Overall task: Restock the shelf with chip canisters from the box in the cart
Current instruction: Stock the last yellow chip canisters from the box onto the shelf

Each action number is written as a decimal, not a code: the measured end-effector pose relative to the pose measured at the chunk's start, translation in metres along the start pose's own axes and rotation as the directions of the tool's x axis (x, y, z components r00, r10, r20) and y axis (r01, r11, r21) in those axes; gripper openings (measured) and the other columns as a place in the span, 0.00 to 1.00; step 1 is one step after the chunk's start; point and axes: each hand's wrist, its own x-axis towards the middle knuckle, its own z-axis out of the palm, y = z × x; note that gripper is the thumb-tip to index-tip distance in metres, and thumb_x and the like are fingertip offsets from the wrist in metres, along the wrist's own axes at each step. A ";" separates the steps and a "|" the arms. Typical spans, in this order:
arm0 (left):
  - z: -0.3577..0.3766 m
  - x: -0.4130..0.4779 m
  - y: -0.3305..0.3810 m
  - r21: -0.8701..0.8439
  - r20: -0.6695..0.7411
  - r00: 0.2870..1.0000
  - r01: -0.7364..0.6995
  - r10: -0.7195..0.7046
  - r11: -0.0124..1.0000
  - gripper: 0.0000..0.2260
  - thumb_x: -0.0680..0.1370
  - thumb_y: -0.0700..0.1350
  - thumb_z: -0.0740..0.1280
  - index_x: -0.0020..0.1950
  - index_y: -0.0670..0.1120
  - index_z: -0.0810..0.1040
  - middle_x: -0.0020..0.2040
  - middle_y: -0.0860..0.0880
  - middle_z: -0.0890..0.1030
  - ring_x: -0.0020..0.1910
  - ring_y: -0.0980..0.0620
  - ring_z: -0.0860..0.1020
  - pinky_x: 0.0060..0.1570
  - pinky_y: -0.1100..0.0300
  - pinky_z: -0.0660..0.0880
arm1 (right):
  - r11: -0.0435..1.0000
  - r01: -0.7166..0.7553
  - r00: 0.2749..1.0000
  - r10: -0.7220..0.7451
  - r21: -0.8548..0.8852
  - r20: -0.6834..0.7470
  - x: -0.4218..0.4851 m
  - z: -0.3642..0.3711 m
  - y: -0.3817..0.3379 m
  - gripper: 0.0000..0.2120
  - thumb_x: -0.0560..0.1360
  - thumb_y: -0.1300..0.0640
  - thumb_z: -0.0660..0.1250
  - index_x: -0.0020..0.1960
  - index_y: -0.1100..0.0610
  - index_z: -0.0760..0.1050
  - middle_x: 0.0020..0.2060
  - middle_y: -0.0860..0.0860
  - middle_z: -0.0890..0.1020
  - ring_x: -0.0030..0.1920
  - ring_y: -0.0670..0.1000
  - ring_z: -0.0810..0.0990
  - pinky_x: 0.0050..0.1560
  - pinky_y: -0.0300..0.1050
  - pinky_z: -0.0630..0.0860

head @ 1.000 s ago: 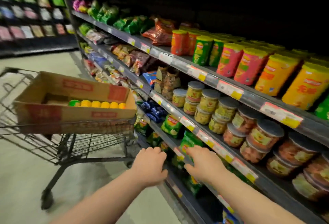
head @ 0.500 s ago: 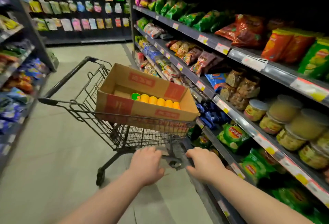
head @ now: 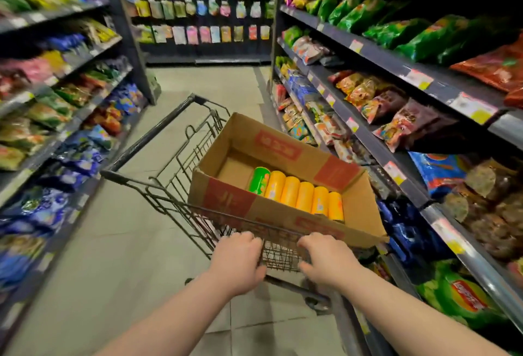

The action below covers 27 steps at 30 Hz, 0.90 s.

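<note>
A cardboard box (head: pixel 226 200) sits in a wire shopping cart (head: pixel 181 185) in the aisle. One green chip canister (head: pixel 259 180) and several orange chip canisters (head: pixel 304 195) lie side by side in it, along its right half. My left hand (head: pixel 239 260) and my right hand (head: pixel 327 258) are side by side at the cart's near wire end, just below the box, fingers loosely curled. Neither hand holds a canister. Whether the fingers touch the wire is unclear.
Snack shelves (head: pixel 396 157) run along the right, packed with bags, right beside the cart. More shelves of bags (head: pixel 56 129) line the left. A hanging snack display (head: pixel 203 10) closes the aisle's far end. Tiled floor (head: pixel 113 256) lies left of the cart.
My view has swung left from the canister shelf to the cart. The cart and box now sit straight ahead and closer, and both hands have come up to the cart's near end.
</note>
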 end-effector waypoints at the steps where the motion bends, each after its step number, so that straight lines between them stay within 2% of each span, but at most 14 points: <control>1: -0.004 0.015 -0.001 0.002 -0.002 1.000 0.009 -0.009 1.000 0.18 0.76 0.56 0.59 0.59 0.47 0.72 0.58 0.47 0.74 0.59 0.44 0.73 0.58 0.52 0.70 | 1.000 0.005 1.000 -0.005 -0.001 -0.003 0.014 -0.006 0.007 0.19 0.75 0.47 0.60 0.65 0.51 0.69 0.61 0.52 0.74 0.63 0.57 0.72 0.59 0.51 0.71; 7: -0.031 0.095 -0.002 -0.004 -0.035 0.998 0.048 -0.048 0.999 0.20 0.76 0.58 0.59 0.62 0.48 0.72 0.60 0.48 0.74 0.60 0.46 0.72 0.59 0.51 0.69 | 0.998 0.023 1.000 -0.023 0.050 -0.001 0.090 -0.037 0.051 0.18 0.75 0.46 0.62 0.62 0.51 0.71 0.60 0.52 0.75 0.61 0.57 0.74 0.58 0.51 0.73; 12: -0.034 0.133 -0.011 -0.016 -0.010 0.997 0.074 -0.074 0.997 0.20 0.77 0.58 0.59 0.64 0.48 0.71 0.61 0.49 0.74 0.60 0.48 0.72 0.60 0.52 0.69 | 0.996 0.015 0.999 -0.019 0.089 0.040 0.131 -0.042 0.069 0.15 0.75 0.48 0.62 0.61 0.50 0.72 0.59 0.51 0.75 0.61 0.56 0.73 0.56 0.50 0.73; 17: -0.032 0.174 -0.024 -0.027 -0.001 0.997 0.079 -0.079 0.996 0.20 0.77 0.56 0.59 0.65 0.49 0.71 0.60 0.50 0.74 0.59 0.49 0.73 0.60 0.53 0.71 | 0.995 -0.009 0.997 0.001 0.098 0.072 0.168 -0.041 0.086 0.18 0.76 0.48 0.62 0.64 0.50 0.71 0.61 0.52 0.75 0.62 0.55 0.73 0.58 0.51 0.72; 22: -0.025 0.224 -0.040 -0.041 0.066 0.997 0.052 -0.049 0.998 0.20 0.76 0.57 0.61 0.65 0.50 0.71 0.59 0.51 0.74 0.58 0.51 0.73 0.60 0.55 0.72 | 0.986 -0.068 0.993 0.052 0.152 0.107 0.208 -0.032 0.095 0.18 0.76 0.49 0.62 0.65 0.50 0.70 0.62 0.52 0.75 0.62 0.56 0.74 0.59 0.53 0.72; 27: -0.016 0.278 -0.066 -0.077 0.163 0.987 0.031 -0.018 0.997 0.22 0.76 0.57 0.62 0.68 0.50 0.69 0.61 0.51 0.74 0.58 0.52 0.73 0.59 0.57 0.72 | 0.977 -0.152 0.978 0.126 0.152 0.168 0.257 -0.022 0.098 0.18 0.77 0.50 0.62 0.65 0.52 0.71 0.62 0.53 0.75 0.62 0.57 0.74 0.57 0.50 0.73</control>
